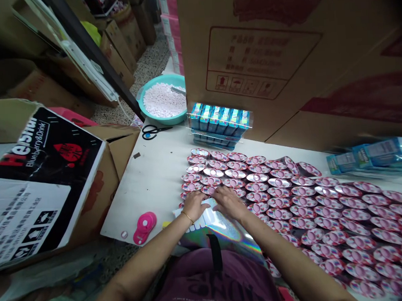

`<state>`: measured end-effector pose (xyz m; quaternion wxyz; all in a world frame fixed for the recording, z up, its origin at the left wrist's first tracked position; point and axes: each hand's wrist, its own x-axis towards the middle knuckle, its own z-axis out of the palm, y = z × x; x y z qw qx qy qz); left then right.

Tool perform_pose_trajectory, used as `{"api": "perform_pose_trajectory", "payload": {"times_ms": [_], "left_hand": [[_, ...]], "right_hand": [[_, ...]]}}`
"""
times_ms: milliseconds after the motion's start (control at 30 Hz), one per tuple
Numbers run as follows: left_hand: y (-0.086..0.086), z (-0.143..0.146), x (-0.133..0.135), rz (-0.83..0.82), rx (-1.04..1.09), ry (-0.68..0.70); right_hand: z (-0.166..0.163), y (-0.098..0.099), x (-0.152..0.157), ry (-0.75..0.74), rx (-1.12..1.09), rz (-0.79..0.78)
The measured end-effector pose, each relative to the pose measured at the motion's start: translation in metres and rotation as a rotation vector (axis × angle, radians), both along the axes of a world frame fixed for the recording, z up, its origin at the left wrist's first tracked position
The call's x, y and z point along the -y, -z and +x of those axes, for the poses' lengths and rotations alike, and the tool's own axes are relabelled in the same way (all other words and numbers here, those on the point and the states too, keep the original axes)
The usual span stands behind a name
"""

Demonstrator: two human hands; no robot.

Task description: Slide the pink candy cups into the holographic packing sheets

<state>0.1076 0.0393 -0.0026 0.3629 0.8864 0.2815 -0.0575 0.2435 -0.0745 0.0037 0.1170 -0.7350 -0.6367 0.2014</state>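
1. Where it stands behind the table, the big cardboard box (283,52) fills the back.
2. The white table (155,175) carries rows of pink oval pieces (291,199).
3. A holographic sheet (221,225) lies at the near edge.
4. The left hand (194,205) and right hand (228,202) rest fingers-down on the sheet's far edge; whether they grip it I cannot tell.

1. Rows of pink oval foil lids (291,199) lie on the white table (155,175).
2. Behind them stands a pack of blue boxes (219,120).
3. Black-handled scissors (153,131) lie left of the pack.
4. The teal bowl of white tablets (163,101) sits behind the scissors.
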Motion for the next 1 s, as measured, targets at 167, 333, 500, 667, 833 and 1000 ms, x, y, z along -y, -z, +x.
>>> {"api": "perform_pose_trajectory", "payload": {"times_ms": [167,333,500,667,833,1000], "left_hand": [[0.001,0.002,-0.003,-0.146,0.065,-0.078],[0.013,0.001,-0.007,-0.318,0.084,-0.118],[0.016,0.001,-0.009,-0.360,0.073,-0.119],[0.011,0.002,-0.004,-0.221,0.109,-0.122],[0.006,0.006,-0.013,-0.507,0.221,-0.345],[-0.010,0.012,-0.043,-1.139,0.357,-0.796]], "right_hand": [[-0.002,-0.006,-0.001,-0.106,0.051,0.089],[-0.008,0.007,0.017,-0.214,0.192,0.196],[-0.016,0.014,0.032,-0.167,0.150,0.259],[-0.018,-0.038,0.025,0.076,-0.170,0.162],[0.007,-0.072,-0.015,0.380,-0.603,0.090],[0.017,-0.037,-0.069,0.888,-1.178,0.088]]}}
